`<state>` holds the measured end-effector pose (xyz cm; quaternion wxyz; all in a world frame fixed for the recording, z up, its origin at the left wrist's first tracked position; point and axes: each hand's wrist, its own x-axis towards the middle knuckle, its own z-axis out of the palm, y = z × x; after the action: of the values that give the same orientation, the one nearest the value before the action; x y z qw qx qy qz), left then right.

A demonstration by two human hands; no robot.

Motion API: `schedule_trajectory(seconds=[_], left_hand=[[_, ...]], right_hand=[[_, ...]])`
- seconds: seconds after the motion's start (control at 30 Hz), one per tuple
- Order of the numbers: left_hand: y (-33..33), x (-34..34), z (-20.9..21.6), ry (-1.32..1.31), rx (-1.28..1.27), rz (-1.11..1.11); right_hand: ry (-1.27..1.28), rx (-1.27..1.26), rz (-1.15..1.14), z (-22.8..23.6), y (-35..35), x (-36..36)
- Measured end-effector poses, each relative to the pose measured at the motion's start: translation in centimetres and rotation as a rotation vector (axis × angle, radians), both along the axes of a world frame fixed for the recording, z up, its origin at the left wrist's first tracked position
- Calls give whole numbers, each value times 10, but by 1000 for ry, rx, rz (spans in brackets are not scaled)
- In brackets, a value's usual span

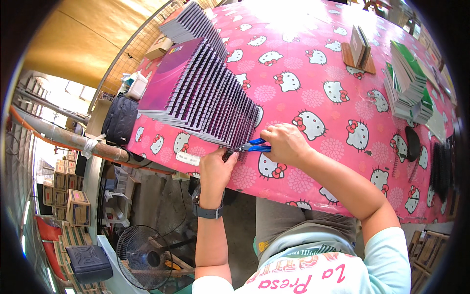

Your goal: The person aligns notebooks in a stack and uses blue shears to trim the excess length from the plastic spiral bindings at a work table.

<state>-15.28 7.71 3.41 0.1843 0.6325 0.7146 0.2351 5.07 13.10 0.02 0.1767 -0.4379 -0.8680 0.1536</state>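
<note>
A tall stack of spiral notebooks (196,93) with purple covers and dark coils leans on the table's left part, its coil side toward me. At the lower near end of this stack, my left hand (215,171), with a watch on the wrist, has thumb and fingers closed at a notebook's coil end. My right hand (286,143) is wrapped round the blue handles of cutting pliers (254,145). The jaws point left and meet the coil end beside my left thumb. Exactly what they touch is hidden.
A pink patterned cloth covers the table (313,98). Another notebook stack (188,22) stands behind. At right are a wooden stand (360,51), green-edged notebooks (409,85) and black coils (440,169). A black bag (120,120) sits at the left edge; a fan (147,257) stands below.
</note>
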Motion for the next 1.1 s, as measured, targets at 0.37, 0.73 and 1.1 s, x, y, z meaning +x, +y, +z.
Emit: schedule_trajectory(seconds=[0.37, 0.73, 1.1], left_hand=[[-1, 2, -10, 71, 131, -51], [-1, 2, -21, 84, 185, -88], [2, -9, -37, 36, 137, -50]], right_hand=[[-28, 135, 12, -8, -3, -1], [-23, 256, -22, -17, -4, -1], [-38, 309, -44, -22, -2, 5]])
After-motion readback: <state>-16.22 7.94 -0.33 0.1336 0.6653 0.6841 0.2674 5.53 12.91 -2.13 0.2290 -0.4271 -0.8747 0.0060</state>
